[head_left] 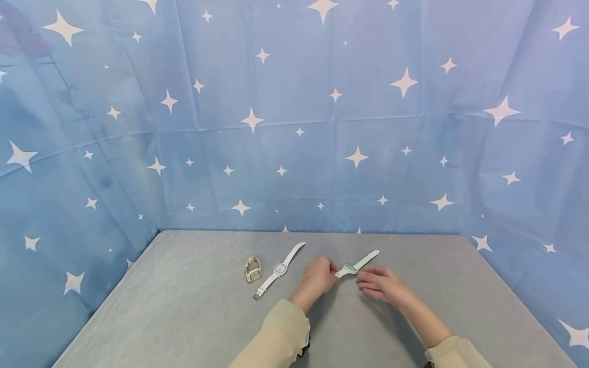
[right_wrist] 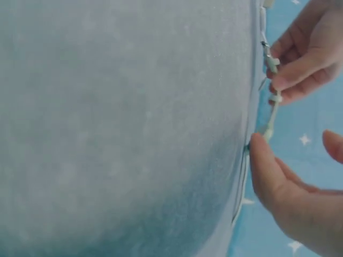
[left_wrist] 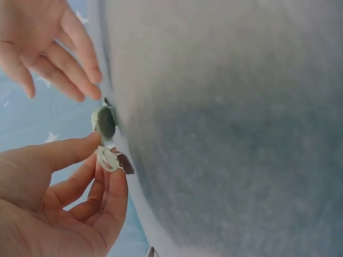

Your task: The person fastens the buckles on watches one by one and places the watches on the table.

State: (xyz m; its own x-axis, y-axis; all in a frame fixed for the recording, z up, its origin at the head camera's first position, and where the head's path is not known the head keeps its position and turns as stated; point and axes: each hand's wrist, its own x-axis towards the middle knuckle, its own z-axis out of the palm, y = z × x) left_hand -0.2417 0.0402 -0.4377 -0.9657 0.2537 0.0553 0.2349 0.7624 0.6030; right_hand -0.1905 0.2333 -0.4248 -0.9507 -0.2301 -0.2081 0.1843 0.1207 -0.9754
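Note:
A pale green wristwatch (head_left: 350,268) lies slanted on the grey table, its long strap end pointing to the back right. My left hand (head_left: 318,276) pinches its buckle-end strap between thumb and fingers; in the left wrist view the round-cornered dial (left_wrist: 107,123) stands just beyond the thumb tip. Beside the watch on the right, my right hand (head_left: 385,285) has its fingers loosely extended and holds nothing. From the right wrist view, the fingertips of this right hand (right_wrist: 284,193) come close to the far part of the green watch (right_wrist: 274,110).
Left of my hands, a white wristwatch (head_left: 280,269) lies stretched out diagonally. Further left is a gold-beige watch (head_left: 253,271) with its band closed in a loop. A blue curtain with white stars (head_left: 294,168) hangs behind the grey table (head_left: 175,306).

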